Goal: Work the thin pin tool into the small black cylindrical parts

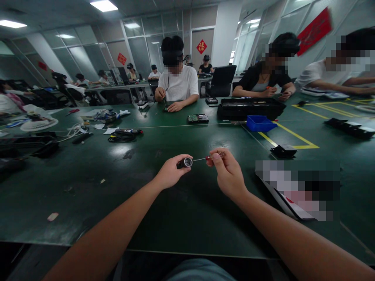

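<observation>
My left hand (169, 172) is closed round a short dark cylindrical part (188, 162), thumb below and index finger above. The part's round, silvery end is turned toward me; small details inside it are too tiny to make out. In my right hand (230, 175) is a screwdriver (199, 159) with a thin metal shaft and a red and clear handle. Its shaft points left and its tip reaches the side of the cylindrical part; whether it touches cannot be told. Both hands are raised above the green table (175, 218).
A pixelated flat item (293, 195) lies right of my right arm. Beyond are a small black part (283, 151), a blue bin (260, 123), a long black housing (249, 109) and a circuit-board device (198, 118). Coiled black cable (124, 135) lies left. A person (177, 84) works opposite.
</observation>
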`<state>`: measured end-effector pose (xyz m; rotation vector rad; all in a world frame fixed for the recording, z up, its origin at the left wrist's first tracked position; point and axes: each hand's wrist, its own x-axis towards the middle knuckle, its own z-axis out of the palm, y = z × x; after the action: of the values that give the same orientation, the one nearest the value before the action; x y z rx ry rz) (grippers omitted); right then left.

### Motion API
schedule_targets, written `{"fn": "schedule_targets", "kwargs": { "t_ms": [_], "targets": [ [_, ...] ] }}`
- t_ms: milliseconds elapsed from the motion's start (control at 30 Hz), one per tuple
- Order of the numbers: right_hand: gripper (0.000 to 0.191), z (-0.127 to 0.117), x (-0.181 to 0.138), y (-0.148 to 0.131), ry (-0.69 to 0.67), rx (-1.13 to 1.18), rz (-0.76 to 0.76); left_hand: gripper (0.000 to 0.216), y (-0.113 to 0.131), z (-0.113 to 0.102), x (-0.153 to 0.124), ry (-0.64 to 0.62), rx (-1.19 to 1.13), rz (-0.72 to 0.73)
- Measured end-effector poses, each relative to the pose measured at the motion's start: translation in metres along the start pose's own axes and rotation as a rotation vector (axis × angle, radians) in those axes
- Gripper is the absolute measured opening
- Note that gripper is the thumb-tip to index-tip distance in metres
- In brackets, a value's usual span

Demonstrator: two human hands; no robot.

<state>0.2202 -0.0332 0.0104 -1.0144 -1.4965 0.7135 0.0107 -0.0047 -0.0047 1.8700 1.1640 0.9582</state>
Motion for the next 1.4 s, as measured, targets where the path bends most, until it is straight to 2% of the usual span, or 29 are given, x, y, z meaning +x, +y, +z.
{"fn": "schedule_targets", "kwargs": {
  "t_ms": [167,433,800,867,1000,1267,1400],
  "targets": [
    [0.024,0.0,0.002,0.0,-0.047,-0.054,0.001,0.039,0.0,-0.002,-0.001,0.011,0.076,0.011],
    [0.036,-0.007,0.006,-0.013,0.007,-0.331,0.026,0.039,-0.001,-0.002,-0.002,0.02,0.143,0.058],
    [0.01,-0.006,0.004,-0.013,-0.11,-0.249,-0.1,0.039,-0.001,-0.004,-0.004,-0.014,0.184,0.066],
    [0.013,-0.006,0.004,-0.013,-0.113,-0.244,-0.066,0.038,0.0,-0.003,-0.004,-0.023,0.187,0.067],
    [0.032,-0.005,0.004,-0.012,-0.093,-0.273,0.0,0.038,0.002,-0.003,-0.003,-0.027,0.203,0.071],
    [0.018,-0.003,0.002,-0.009,-0.157,-0.2,-0.023,0.039,0.0,-0.003,-0.004,0.022,0.197,0.048],
    [0.026,-0.003,0.001,-0.008,-0.138,-0.24,-0.014,0.039,0.0,-0.002,-0.004,0.021,0.196,0.049]
  ]
}}
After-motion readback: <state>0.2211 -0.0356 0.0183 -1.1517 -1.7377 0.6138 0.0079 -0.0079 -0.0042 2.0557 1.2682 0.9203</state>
